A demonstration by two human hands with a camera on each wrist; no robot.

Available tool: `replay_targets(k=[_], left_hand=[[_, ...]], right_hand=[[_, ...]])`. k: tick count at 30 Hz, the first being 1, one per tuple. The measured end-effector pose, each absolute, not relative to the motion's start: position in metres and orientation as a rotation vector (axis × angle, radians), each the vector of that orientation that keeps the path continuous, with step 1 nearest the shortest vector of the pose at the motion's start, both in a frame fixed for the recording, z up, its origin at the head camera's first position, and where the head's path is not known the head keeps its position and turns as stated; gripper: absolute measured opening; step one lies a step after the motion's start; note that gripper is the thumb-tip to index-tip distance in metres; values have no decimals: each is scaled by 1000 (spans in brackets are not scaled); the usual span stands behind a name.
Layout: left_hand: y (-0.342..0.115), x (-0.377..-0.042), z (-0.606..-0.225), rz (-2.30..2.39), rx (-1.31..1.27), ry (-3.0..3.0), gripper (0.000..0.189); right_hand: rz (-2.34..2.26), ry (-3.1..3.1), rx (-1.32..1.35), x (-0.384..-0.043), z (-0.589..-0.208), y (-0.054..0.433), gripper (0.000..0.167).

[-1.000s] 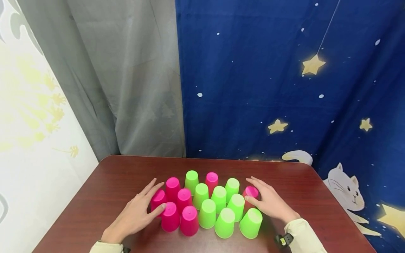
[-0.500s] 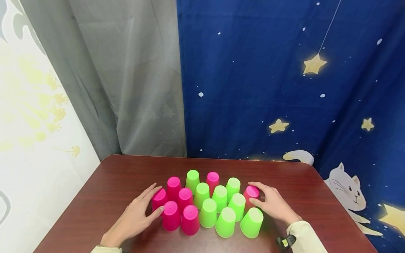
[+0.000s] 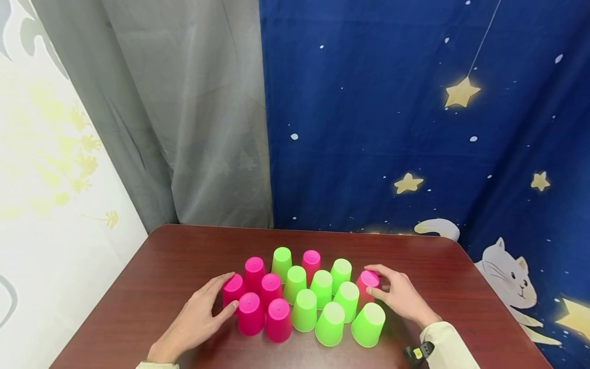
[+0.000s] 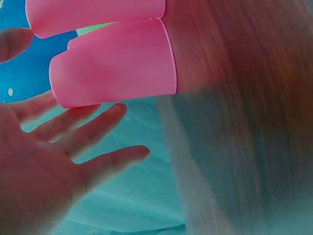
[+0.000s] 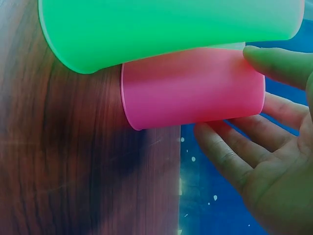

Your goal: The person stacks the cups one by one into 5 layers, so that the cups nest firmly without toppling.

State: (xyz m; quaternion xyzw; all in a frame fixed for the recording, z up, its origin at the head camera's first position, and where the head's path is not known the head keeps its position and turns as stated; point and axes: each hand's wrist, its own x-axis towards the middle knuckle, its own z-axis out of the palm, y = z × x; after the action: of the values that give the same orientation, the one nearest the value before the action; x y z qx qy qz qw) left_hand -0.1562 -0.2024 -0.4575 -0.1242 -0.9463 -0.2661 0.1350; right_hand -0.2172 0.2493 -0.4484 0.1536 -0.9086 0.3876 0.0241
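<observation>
Pink and green plastic cups stand upside down in a close cluster. At its left edge, my left hand [image 3: 193, 318] reaches around a pink cup [image 3: 233, 288], fingers spread behind it. The thumb is near the front-left pink cup [image 3: 250, 313]; in the left wrist view, I cannot tell whether it touches. My right hand [image 3: 402, 296] holds the rightmost pink cup [image 3: 369, 280] near its top, thumb on the near side and fingers behind. In the right wrist view, a green cup [image 5: 171, 29] overlaps that pink cup [image 5: 190, 90].
Several green cups, including one in front [image 3: 330, 324], fill the middle and right of the cluster. Another pink cup [image 3: 311, 262] stands at the back. The brown table [image 3: 184, 251] ends before a grey curtain [image 3: 216, 128] and a blue star-patterned curtain [image 3: 350, 128].
The right hand's fingers have closed in around the rightmost pink cup. The left hand has drawn slightly lower, its fingers nearer the leftmost pink cup. The cups keep their arrangement.
</observation>
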Motion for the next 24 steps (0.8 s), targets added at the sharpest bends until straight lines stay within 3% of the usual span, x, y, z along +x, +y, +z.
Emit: replay_targets(k=[24], left_hand=[[-203, -156, -459, -771, -371, -2725, 65]], right_hand=[[1208, -2841, 646, -257, -432, 262, 48]])
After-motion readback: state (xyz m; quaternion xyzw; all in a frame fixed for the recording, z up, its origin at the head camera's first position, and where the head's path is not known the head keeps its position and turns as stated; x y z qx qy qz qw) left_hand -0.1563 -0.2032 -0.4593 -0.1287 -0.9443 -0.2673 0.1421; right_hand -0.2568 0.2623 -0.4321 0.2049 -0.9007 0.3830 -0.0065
